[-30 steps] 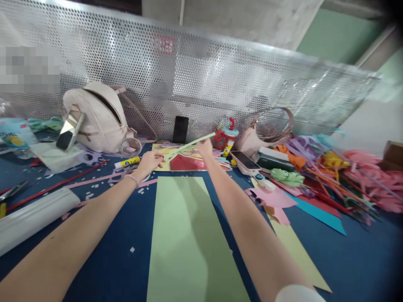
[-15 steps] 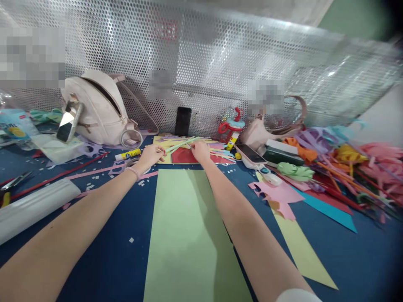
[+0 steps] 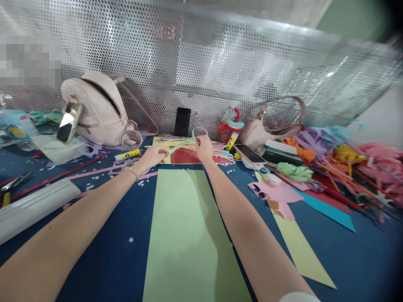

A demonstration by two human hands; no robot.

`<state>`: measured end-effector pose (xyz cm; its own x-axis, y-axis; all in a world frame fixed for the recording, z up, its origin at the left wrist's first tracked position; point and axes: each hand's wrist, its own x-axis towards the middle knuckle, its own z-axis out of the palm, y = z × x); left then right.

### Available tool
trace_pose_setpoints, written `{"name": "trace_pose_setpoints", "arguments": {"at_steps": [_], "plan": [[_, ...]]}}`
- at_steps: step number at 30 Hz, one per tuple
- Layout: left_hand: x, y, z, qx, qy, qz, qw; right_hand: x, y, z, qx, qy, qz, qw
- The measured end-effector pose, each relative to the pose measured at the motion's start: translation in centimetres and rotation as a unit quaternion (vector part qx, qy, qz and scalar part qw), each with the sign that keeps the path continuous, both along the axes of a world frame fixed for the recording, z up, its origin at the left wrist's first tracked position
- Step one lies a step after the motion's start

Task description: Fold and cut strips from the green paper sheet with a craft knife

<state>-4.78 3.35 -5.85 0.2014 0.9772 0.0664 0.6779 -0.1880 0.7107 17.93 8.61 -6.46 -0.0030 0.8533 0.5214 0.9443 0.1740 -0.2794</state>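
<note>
Both my arms reach far across a blue table [image 3: 107,247]. My left hand [image 3: 153,156] pinches one end of a thin light-green paper strip [image 3: 180,145]. My right hand [image 3: 204,147] grips the strip's other end, which curls up into a small loop [image 3: 199,131] above my fingers. Under both hands lies a pile of coloured paper strips on a red sheet [image 3: 185,156] and a yellow sheet. A long light-green sheet [image 3: 185,235] lies between my forearms.
A perforated metal screen [image 3: 201,71] closes the far side. Along it stand a pale backpack [image 3: 94,111], a black phone [image 3: 183,121], a toy bottle [image 3: 231,128] and a handbag [image 3: 270,126]. A glue stick [image 3: 127,155], a second phone [image 3: 250,154] and heaped paper flowers [image 3: 346,167] lie around.
My right hand went from raised, down to the pile, then slightly up again. The strip was stretched straight a second ago; now its right end is curled into a loop. The left hand barely moved.
</note>
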Motion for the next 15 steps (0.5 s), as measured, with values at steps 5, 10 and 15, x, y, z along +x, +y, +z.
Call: {"name": "trace_pose_setpoints", "arguments": {"at_steps": [5,10,15], "plan": [[-0.1,-0.3,0.2,0.051,0.042,-0.004,0.998,-1.1,0.1,-0.7,-0.044,-0.025,0.099,0.994],[-0.1,-0.8,1.2,0.14,0.112,0.0,0.984,-0.9,0.0,-0.6,-0.041,-0.009,0.114,0.993],[1.1,-1.8,2.8,0.111,0.213,-0.127,0.962,-1.1,-0.7,3.2,-0.007,0.026,0.126,0.992]]}}
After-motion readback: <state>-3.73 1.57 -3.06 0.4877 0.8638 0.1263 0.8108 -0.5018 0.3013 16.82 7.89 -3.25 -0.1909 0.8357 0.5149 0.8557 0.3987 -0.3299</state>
